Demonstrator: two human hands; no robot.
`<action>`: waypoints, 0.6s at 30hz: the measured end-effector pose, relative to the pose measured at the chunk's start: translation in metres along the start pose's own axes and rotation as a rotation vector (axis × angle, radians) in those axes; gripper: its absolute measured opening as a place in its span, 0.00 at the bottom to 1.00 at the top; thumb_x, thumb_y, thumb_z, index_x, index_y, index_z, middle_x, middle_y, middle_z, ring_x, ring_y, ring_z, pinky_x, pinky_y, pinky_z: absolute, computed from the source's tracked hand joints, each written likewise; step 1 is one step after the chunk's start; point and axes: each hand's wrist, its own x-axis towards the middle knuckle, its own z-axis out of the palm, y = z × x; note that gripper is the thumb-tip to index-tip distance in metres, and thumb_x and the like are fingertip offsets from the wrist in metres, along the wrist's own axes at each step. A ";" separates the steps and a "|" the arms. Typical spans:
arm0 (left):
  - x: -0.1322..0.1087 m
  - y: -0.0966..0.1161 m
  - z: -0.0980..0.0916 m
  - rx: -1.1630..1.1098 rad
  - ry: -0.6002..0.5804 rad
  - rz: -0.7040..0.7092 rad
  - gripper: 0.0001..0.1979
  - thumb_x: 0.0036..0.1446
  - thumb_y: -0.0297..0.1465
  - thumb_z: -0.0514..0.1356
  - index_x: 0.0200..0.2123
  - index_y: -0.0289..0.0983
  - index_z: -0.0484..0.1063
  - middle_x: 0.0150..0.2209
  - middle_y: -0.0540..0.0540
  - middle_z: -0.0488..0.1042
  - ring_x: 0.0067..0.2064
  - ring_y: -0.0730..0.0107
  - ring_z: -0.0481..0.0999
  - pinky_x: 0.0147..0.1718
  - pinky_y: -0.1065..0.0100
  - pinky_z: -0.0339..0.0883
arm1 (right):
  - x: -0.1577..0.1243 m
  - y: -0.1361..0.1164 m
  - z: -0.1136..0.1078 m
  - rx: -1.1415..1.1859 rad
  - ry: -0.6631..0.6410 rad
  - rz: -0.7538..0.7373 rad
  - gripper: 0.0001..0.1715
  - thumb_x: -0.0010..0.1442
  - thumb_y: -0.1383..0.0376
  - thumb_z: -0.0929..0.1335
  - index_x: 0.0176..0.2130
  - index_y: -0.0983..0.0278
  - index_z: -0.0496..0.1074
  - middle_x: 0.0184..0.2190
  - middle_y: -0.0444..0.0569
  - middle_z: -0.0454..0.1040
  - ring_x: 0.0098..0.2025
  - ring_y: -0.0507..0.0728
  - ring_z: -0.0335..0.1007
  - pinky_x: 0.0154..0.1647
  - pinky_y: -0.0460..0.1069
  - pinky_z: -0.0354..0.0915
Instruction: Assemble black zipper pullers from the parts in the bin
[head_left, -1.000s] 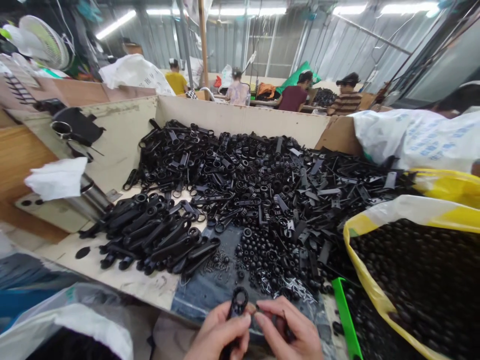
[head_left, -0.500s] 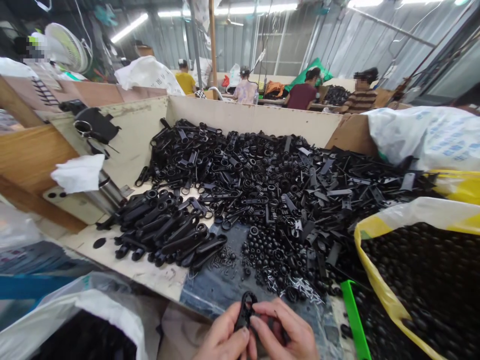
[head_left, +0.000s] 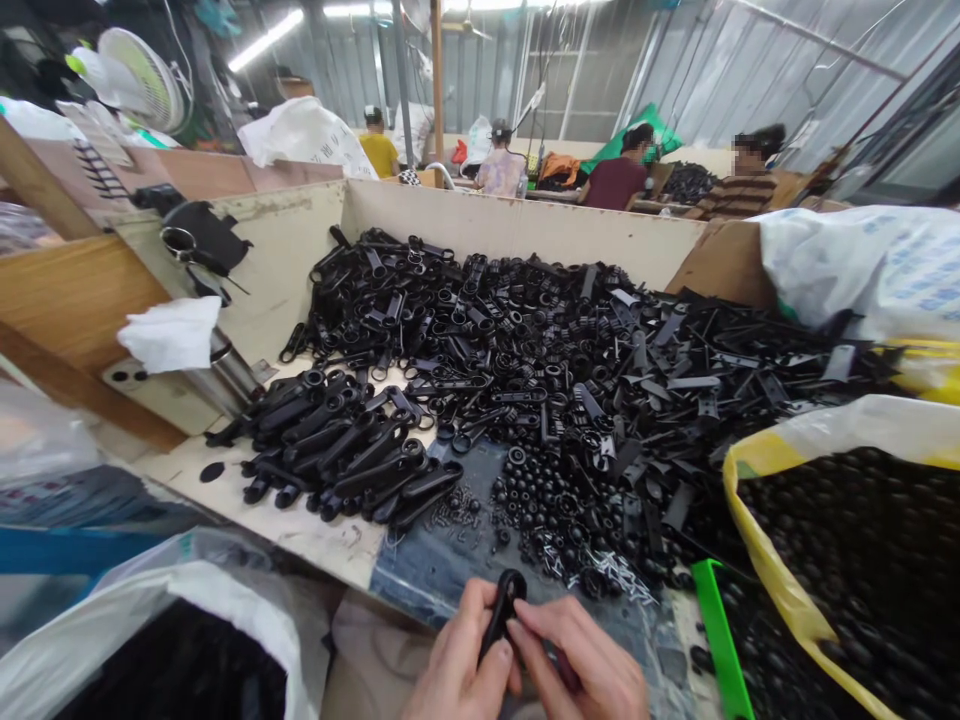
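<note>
My left hand [head_left: 461, 660] grips a black plastic handle piece [head_left: 511, 588] with a ring-shaped end, held just above the front edge of the worktop. The thumb and fingers of my right hand [head_left: 585, 655] are closed against the right side of the same piece, below its ring. Whether a smaller part sits between those fingertips is hidden. Beyond my hands lie small silver pins [head_left: 622, 578], black round knobs [head_left: 536, 495] and a scatter of small screws [head_left: 454, 508]. To the left, similar longer black handles [head_left: 337, 450] lie stacked side by side.
A large heap of loose black plastic parts [head_left: 480, 330] fills the walled bench. On the right are a green strip [head_left: 721, 640] and a yellow-edged bag [head_left: 780, 590] of black balls. A white sack [head_left: 277, 610] stands front left. Several people sit at benches behind.
The black handle piece has turned in my hands, so its ring end shows a different side. My right fingers have shifted along it. The view has moved slightly.
</note>
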 end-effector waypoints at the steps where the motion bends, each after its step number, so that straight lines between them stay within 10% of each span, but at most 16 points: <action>1: -0.001 0.002 0.000 0.034 0.023 -0.003 0.15 0.64 0.42 0.57 0.51 0.43 0.68 0.33 0.51 0.76 0.38 0.65 0.75 0.39 0.68 0.68 | 0.000 0.000 0.001 0.007 -0.003 0.012 0.08 0.72 0.65 0.68 0.46 0.59 0.79 0.29 0.45 0.78 0.23 0.51 0.71 0.22 0.43 0.65; 18: -0.004 0.013 0.017 0.152 0.245 -0.021 0.17 0.64 0.35 0.53 0.55 0.41 0.67 0.57 0.38 0.78 0.58 0.55 0.75 0.58 0.59 0.63 | -0.003 -0.005 0.017 0.253 0.051 0.442 0.13 0.66 0.54 0.73 0.38 0.61 0.81 0.28 0.45 0.79 0.24 0.54 0.75 0.24 0.43 0.72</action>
